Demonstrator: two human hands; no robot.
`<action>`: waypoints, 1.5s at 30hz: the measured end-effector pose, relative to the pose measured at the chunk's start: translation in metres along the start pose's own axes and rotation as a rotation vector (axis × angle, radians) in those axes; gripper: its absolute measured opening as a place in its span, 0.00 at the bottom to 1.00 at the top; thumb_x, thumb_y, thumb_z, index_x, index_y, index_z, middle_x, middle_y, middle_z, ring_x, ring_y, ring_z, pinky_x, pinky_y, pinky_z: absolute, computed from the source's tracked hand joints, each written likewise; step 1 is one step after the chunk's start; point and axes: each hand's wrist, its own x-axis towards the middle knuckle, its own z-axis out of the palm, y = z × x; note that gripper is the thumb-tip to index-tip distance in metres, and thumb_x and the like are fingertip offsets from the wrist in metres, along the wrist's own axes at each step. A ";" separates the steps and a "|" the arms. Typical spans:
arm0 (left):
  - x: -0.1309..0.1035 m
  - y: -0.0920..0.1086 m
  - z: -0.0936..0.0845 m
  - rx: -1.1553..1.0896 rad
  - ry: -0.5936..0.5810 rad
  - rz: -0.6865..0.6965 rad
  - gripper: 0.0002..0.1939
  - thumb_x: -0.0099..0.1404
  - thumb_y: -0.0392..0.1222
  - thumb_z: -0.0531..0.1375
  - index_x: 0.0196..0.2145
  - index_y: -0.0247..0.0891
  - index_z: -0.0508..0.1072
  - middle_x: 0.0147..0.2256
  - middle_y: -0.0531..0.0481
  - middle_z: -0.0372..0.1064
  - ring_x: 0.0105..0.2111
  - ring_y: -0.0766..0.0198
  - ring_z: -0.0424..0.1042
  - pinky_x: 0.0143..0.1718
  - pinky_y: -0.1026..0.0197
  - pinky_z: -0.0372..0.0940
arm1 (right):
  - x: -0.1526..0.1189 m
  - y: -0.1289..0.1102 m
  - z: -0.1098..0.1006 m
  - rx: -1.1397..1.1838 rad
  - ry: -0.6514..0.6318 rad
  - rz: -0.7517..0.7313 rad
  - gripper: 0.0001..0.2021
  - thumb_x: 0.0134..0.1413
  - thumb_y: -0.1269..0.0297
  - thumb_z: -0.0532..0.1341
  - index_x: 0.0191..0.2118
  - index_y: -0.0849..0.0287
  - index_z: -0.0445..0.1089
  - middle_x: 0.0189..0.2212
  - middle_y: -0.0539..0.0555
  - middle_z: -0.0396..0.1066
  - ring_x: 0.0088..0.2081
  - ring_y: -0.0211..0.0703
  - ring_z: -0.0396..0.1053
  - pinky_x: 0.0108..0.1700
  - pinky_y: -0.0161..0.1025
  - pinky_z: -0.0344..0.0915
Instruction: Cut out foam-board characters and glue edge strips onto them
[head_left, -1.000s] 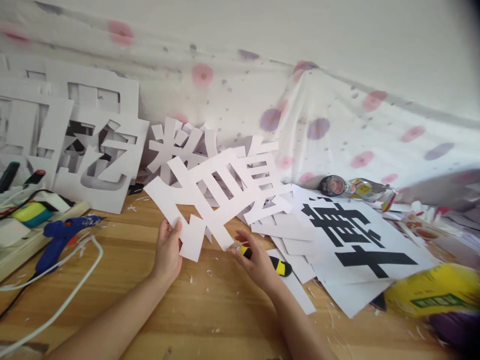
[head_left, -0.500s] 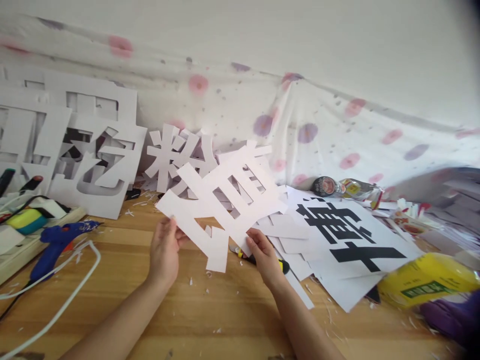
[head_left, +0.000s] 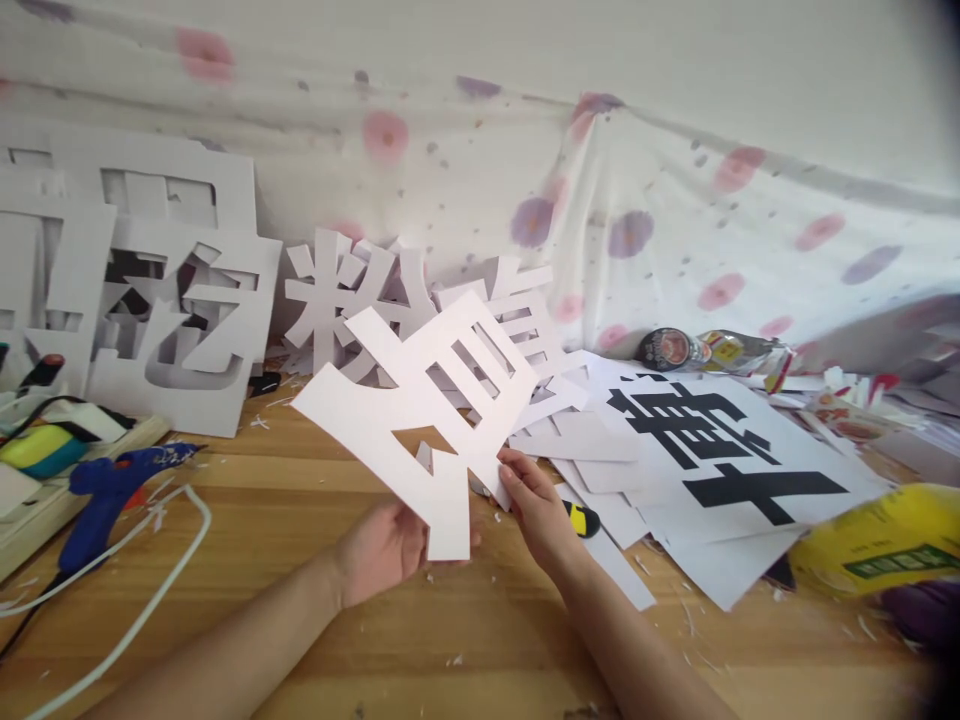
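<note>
White cutout (head_left: 420, 410) pinched at its lower edges by left hand (head_left: 382, 545) and right hand (head_left: 536, 505), above bare table (head_left: 300, 530).

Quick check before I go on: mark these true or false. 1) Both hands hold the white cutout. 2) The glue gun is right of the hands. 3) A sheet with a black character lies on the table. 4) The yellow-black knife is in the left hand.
1) True: the left hand and right hand both grip the white cutout.
2) False: the glue gun lies to the left.
3) True: the printed sheet lies flat on the table.
4) False: the knife lies on the table behind the right hand.
</note>
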 end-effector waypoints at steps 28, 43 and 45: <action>-0.001 -0.006 -0.008 0.138 0.515 0.332 0.16 0.47 0.44 0.68 0.34 0.36 0.73 0.27 0.52 0.71 0.25 0.69 0.69 0.26 0.68 0.63 | -0.008 -0.016 -0.009 -0.607 -0.112 -0.332 0.16 0.60 0.53 0.49 0.46 0.51 0.67 0.36 0.51 0.71 0.39 0.43 0.68 0.40 0.40 0.65; -0.007 0.016 -0.008 -0.052 0.566 0.379 0.20 0.40 0.50 0.70 0.29 0.35 0.73 0.18 0.57 0.62 0.19 0.73 0.59 0.21 0.70 0.54 | 0.011 -0.002 -0.038 -1.300 -0.294 -0.079 0.11 0.51 0.57 0.58 0.40 0.54 0.65 0.42 0.55 0.65 0.43 0.49 0.65 0.44 0.46 0.62; -0.006 0.016 -0.009 -0.045 0.556 0.377 0.21 0.40 0.51 0.69 0.29 0.35 0.73 0.16 0.58 0.59 0.18 0.73 0.56 0.20 0.70 0.52 | 0.006 -0.008 -0.032 -1.241 -0.327 -0.146 0.12 0.54 0.57 0.56 0.44 0.53 0.63 0.43 0.56 0.64 0.43 0.48 0.65 0.44 0.45 0.62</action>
